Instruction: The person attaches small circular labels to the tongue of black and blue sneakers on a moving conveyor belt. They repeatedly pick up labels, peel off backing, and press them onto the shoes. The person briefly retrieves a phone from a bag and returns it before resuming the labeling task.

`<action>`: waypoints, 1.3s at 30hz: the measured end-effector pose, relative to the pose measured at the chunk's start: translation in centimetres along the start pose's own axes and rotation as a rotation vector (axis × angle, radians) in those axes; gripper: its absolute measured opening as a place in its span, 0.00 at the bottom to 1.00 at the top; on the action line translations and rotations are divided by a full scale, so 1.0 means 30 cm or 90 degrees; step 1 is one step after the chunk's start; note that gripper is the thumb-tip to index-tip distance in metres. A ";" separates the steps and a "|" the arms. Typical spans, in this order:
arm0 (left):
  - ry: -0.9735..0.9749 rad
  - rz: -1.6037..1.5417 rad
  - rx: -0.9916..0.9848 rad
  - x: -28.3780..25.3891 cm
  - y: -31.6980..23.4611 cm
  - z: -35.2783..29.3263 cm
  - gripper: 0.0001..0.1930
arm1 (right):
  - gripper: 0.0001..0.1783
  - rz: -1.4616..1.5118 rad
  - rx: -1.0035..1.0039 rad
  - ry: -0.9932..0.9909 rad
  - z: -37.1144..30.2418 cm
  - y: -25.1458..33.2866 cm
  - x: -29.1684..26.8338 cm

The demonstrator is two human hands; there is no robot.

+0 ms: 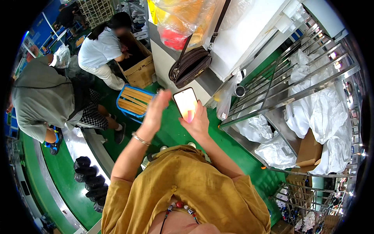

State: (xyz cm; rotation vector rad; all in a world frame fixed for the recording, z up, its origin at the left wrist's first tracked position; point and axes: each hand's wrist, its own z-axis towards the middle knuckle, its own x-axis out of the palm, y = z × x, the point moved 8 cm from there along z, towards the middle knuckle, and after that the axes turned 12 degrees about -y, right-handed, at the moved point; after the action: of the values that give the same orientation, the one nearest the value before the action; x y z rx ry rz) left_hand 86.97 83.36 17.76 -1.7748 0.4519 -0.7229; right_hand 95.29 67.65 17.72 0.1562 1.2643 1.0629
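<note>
Far to the left of your phone [186, 102], a co-worker in a grey shirt [44, 93] stands bent over. Below and left of the phone, black bundles [90, 181] sit in a row, probably lined up to keep them together. Up and left of it, a co-worker in a white top [97, 52] reaches into a cardboard box [142, 72], its top open, likely for easy access. A blue stool with wooden slats [132, 103] stands nearer, left of the phone.

And here's your left hand [157, 109], just left of the phone: blurred, fingers stretched out, gripping nothing I can see. The phone rests in your right hand [198, 123], lit screen up, held low along its edge, presumably so your fingers leave the display readable. Above it, a brown shoulder bag [191, 68] hangs by its strap, gaping. Right of the phone, a metal rack [278, 126] carries white plastic bags [321, 105], its bars perhaps keeping them in.
</note>
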 end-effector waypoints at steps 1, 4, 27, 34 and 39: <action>0.037 -0.004 0.100 0.015 -0.156 -0.011 0.30 | 0.53 -0.016 -0.011 -0.018 -0.001 -0.006 -0.008; 0.299 -0.105 0.306 0.185 -0.623 -0.229 0.38 | 0.53 -0.046 -0.056 -0.069 0.009 -0.022 -0.037; 0.529 -0.493 0.147 0.210 -0.947 -0.387 0.43 | 0.54 0.006 -0.171 -0.087 0.045 0.023 -0.006; 0.526 -0.515 0.151 0.207 -0.948 -0.376 0.43 | 0.55 0.048 -0.200 -0.071 0.035 -0.049 0.051; 0.520 -0.522 0.157 0.211 -0.946 -0.387 0.43 | 0.55 0.072 -0.159 -0.058 0.024 -0.021 0.018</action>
State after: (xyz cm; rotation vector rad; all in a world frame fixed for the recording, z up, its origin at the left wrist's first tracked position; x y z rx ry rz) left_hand 82.42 80.04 48.56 -1.3320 0.1194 -2.0125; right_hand 96.18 68.02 17.20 0.0841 1.0406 1.2874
